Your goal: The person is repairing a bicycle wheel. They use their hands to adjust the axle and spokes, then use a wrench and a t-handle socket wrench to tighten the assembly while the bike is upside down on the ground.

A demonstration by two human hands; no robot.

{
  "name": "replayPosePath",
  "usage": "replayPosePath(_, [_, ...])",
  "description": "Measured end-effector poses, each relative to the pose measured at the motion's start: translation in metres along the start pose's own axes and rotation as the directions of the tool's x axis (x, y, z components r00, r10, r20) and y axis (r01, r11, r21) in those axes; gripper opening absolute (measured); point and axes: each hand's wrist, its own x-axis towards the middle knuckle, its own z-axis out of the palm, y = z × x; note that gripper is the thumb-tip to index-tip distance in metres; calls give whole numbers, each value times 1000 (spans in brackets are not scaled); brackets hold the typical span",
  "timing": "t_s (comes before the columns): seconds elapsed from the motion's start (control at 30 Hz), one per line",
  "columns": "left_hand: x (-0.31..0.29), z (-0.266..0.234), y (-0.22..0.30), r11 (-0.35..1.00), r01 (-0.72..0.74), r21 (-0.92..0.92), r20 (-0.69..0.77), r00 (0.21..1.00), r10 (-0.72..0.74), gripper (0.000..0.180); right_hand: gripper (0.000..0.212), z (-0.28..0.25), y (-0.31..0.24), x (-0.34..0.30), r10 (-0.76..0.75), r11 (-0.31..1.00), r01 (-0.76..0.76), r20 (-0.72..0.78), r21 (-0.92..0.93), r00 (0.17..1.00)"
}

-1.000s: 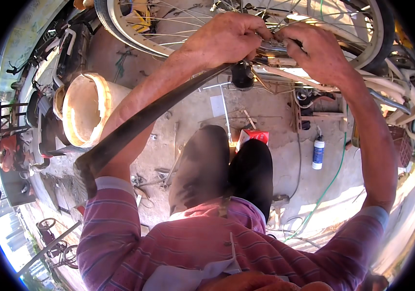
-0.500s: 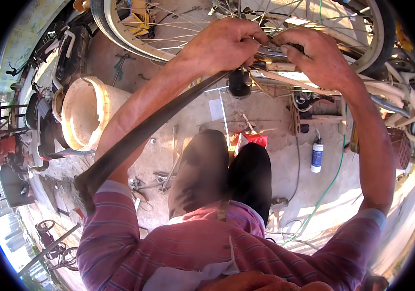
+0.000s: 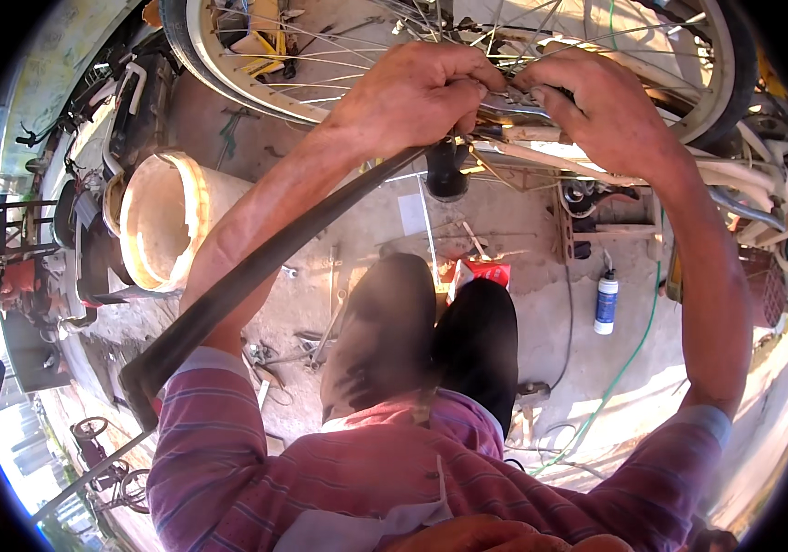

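Note:
A spoked bicycle wheel (image 3: 213, 63) with a pale rim and dark tyre fills the top of the view. At its centre, my left hand (image 3: 417, 92) is closed, thumb pressed against the fingers. My right hand (image 3: 601, 101) faces it with bent fingers and thumb drawn together. Their fingertips nearly meet over small parts near the hub; what each pinches is hidden. A silvery metal piece (image 3: 515, 108) shows between them. Crossing over my left forearm, a long dark bar (image 3: 265, 267) slants to the lower left. A black rounded part (image 3: 446, 175) hangs beneath my left hand.
A whitish bucket (image 3: 159, 221) lies tipped at left. Below my right forearm stand a white-and-blue bottle (image 3: 606, 302) and a green cord (image 3: 622, 373). Tools (image 3: 320, 340) lie left of my knees, with a red packet (image 3: 491, 272) beyond them. Pale bicycle frame tubes (image 3: 753, 175) crowd the right.
The dark bar's lower end has shifted slightly left and down. Both hands stay at the hub, their fingers only slightly moved. The whole view has shifted a little.

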Motion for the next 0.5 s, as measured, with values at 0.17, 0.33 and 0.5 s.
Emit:
replayPosePath(0.17, [-1,2,-2,998,29,-60,-16,999,-30,25,22,-4,-7,2,50,997,-53,59,59,997])
replayPosePath(0.33, [-1,0,4,997,68,-35,-12,998,-68,25,22,0,-1,2,6,998,-8,34,61,999])
replayPosePath(0.5, [3,7,-6,1000,-23,2,-73,997,23,24,19,1,-3,2,-33,998,34,-24,55,999])
